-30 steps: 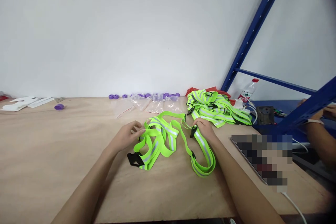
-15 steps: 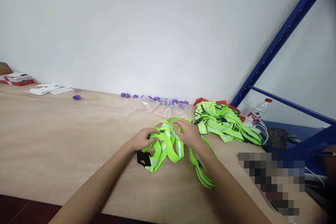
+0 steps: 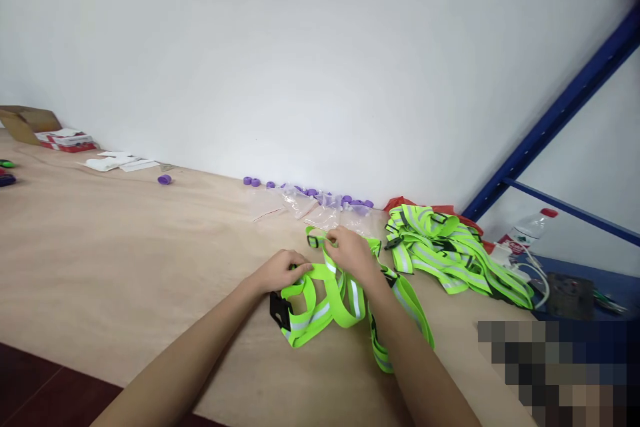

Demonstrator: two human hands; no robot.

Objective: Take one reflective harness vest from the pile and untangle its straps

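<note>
Head: hands (image 3: 281, 272) (image 3: 353, 257) hold green strap (image 3: 310, 323) well inside table edge (image 3: 60, 361).

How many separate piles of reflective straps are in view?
2. One lime reflective-strap tangle is at the left hand and right hand; a larger lime heap lies to its right. Overlaps hide how many straps each holds, and the pixelated corner could hide more.

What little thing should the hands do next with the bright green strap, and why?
Perhaps the right hand could gently lift its bit of the green strap clear, while the left hand steadies the side near the black buckle, because loops lie bunched between and in front of them.
</note>
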